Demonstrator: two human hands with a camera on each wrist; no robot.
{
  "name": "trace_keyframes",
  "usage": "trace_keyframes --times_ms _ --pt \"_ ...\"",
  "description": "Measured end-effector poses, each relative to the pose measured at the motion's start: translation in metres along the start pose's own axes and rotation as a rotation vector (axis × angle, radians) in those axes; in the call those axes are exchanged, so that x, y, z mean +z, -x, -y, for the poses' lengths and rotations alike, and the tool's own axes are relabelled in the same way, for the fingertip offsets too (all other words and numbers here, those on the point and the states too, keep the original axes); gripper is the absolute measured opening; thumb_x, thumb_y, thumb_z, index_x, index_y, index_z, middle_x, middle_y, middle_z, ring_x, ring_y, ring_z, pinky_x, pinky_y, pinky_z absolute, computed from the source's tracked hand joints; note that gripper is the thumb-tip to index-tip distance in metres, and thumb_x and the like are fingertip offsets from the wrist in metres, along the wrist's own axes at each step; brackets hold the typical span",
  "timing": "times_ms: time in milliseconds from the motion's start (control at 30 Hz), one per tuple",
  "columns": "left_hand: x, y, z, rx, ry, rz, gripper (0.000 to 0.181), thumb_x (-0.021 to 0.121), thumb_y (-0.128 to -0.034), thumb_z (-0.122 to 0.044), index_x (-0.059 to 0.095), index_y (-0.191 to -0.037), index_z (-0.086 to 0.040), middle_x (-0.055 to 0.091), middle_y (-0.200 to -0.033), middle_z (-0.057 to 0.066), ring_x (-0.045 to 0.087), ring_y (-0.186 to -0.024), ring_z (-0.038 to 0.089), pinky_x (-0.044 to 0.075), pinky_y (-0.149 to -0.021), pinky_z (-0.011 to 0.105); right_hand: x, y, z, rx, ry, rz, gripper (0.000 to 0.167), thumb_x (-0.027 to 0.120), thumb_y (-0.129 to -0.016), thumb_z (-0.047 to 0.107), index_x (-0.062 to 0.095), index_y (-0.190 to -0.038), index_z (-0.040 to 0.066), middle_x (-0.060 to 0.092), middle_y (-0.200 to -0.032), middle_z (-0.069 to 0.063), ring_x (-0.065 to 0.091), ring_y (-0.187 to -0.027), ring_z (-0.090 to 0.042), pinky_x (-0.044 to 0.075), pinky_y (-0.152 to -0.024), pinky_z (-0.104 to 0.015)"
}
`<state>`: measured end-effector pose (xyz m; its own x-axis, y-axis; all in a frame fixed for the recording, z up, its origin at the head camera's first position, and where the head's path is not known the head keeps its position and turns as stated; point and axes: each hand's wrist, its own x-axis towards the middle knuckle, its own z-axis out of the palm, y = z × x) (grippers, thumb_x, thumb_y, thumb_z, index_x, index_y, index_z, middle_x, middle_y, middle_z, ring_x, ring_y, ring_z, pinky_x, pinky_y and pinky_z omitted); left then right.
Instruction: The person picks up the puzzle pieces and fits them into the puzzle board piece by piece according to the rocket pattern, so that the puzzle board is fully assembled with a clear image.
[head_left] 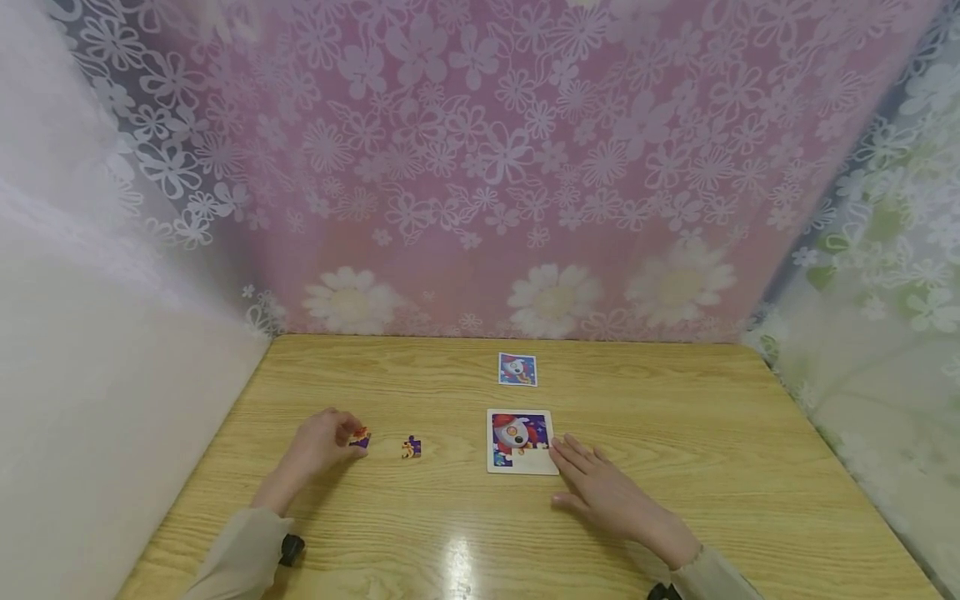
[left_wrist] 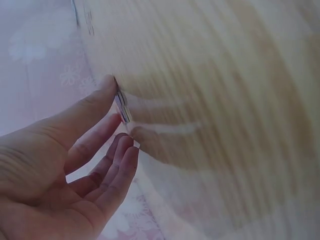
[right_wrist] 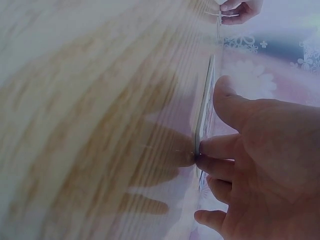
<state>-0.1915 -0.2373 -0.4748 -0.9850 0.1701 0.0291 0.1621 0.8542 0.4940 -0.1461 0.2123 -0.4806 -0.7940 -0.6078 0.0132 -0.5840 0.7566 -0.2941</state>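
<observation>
At the left of the table, my left hand [head_left: 324,442] pinches a purple, red and yellow jigsaw piece [head_left: 361,437] between thumb and finger. The left wrist view shows that piece [left_wrist: 122,106] edge-on, close to the table surface. A second purple and yellow jigsaw piece [head_left: 412,447] lies just to the right of this hand. My right hand [head_left: 611,492], fingers extended, touches the right edge of a white-framed puzzle board [head_left: 519,468]. Pieces on the board show a white and red character; its lower right part is bare white. From the right wrist the board [right_wrist: 204,107] appears edge-on.
Behind the board lies a small picture card [head_left: 517,369] with a similar character. The wood-grain table [head_left: 420,379] has a flowered pink curtain [head_left: 480,167] along its far edge and pale walls or curtains at both sides.
</observation>
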Motion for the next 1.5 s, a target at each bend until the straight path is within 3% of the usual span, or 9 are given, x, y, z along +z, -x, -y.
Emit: trace_keyframes --times_ms 333,533,800,1033,1267,1500 --pt "0.002 -0.004 0.005 0.050 -0.019 0.000 0.029 0.090 -0.0763 -0.019 0.071 -0.092 -0.004 0.062 -0.088 0.006 0.065 -0.081 0.024 0.055 -0.075 0.044 0.000 0.000 0.000 0.010 -0.009 0.010 0.069 0.057 -0.103 0.041 0.042 -0.150 -0.006 0.038 -0.157 -0.024 0.031 -0.146 -0.046 0.028 -0.113 -0.069" --pt "0.002 -0.004 0.011 0.100 -0.043 0.019 0.029 0.090 -0.0756 -0.014 0.071 -0.095 -0.006 0.062 -0.088 0.005 0.065 -0.079 0.022 0.055 -0.075 0.044 0.001 0.000 -0.001 0.010 -0.008 0.010 0.069 0.057 -0.103 0.042 0.042 -0.150 -0.006 0.038 -0.157 -0.024 0.031 -0.146 -0.046 0.028 -0.113 -0.068" --pt "0.003 -0.002 0.010 0.004 -0.034 0.015 0.034 0.087 -0.0818 -0.022 0.069 -0.102 -0.001 0.061 -0.088 0.005 0.058 -0.078 0.019 0.053 -0.071 0.039 0.000 0.002 0.000 0.005 0.004 -0.005 0.069 0.057 -0.103 0.041 0.042 -0.150 -0.007 0.039 -0.157 -0.024 0.032 -0.146 -0.046 0.029 -0.113 -0.068" --pt "0.004 -0.001 0.001 0.041 -0.002 -0.006 0.019 0.083 -0.0821 -0.007 0.070 -0.095 -0.002 0.064 -0.088 0.006 0.063 -0.079 0.019 0.056 -0.073 0.041 0.001 0.001 -0.001 0.004 0.007 -0.001 0.068 0.057 -0.103 0.041 0.043 -0.150 -0.006 0.039 -0.157 -0.024 0.032 -0.146 -0.045 0.030 -0.112 -0.068" --pt "0.008 -0.002 0.006 -0.036 -0.012 -0.015 0.027 0.085 -0.0833 -0.014 0.068 -0.100 0.000 0.066 -0.091 0.007 0.065 -0.083 0.022 0.057 -0.076 0.042 0.001 0.000 0.000 0.013 0.000 0.008 0.068 0.058 -0.103 0.040 0.042 -0.150 -0.006 0.038 -0.158 -0.024 0.029 -0.147 -0.045 0.029 -0.113 -0.068" --pt "0.005 -0.003 0.003 -0.021 -0.043 -0.019 0.024 0.085 -0.0833 -0.017 0.068 -0.095 -0.004 0.066 -0.086 0.004 0.064 -0.079 0.019 0.056 -0.073 0.040 -0.001 -0.001 0.001 0.010 -0.003 0.011 0.068 0.057 -0.103 0.041 0.043 -0.150 -0.006 0.039 -0.157 -0.023 0.031 -0.147 -0.045 0.030 -0.112 -0.069"
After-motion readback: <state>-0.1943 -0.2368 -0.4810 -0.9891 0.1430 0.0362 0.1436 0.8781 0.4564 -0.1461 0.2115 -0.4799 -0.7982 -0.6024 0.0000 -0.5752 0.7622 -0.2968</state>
